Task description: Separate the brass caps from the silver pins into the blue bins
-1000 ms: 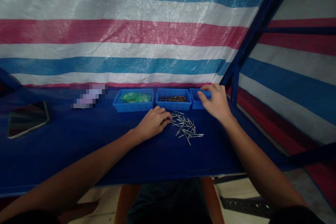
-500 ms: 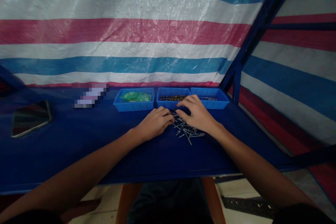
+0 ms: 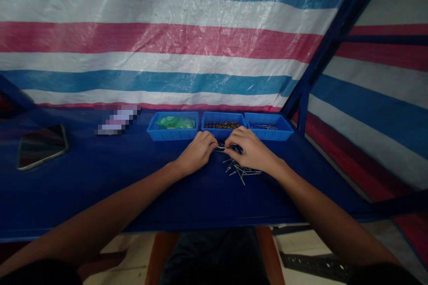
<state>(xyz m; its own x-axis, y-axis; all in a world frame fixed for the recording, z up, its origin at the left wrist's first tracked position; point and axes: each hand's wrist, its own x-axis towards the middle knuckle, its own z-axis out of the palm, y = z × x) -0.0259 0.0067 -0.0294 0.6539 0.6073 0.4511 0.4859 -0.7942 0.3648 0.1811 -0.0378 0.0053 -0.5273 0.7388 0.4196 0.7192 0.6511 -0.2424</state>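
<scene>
On the blue table lies a loose pile of thin silvery metal pins (image 3: 241,173), possibly blind rivets. My left hand (image 3: 198,153) is closed at the pile's left side, its thumb and fingertips pinching a few pins. Facing it, my right hand (image 3: 249,148) arches over the upper part of the pile and hides some of it. Its thumb and forefinger close on the right ends of the same few pins, which bridge the small gap between both hands. How many are held is too small to tell.
Behind my hands stand three blue trays: one with green plastic bags (image 3: 175,122), one with small brownish parts (image 3: 222,125), one with metal pins (image 3: 265,127). A phone (image 3: 43,146) and a blurred-out item (image 3: 118,120) lie left. Striped sheeting hangs behind the table.
My right hand has come down from the middle tray's front edge and its fingers have closed on pins. My left hand has shifted slightly up, with pins now showing between both hands.
</scene>
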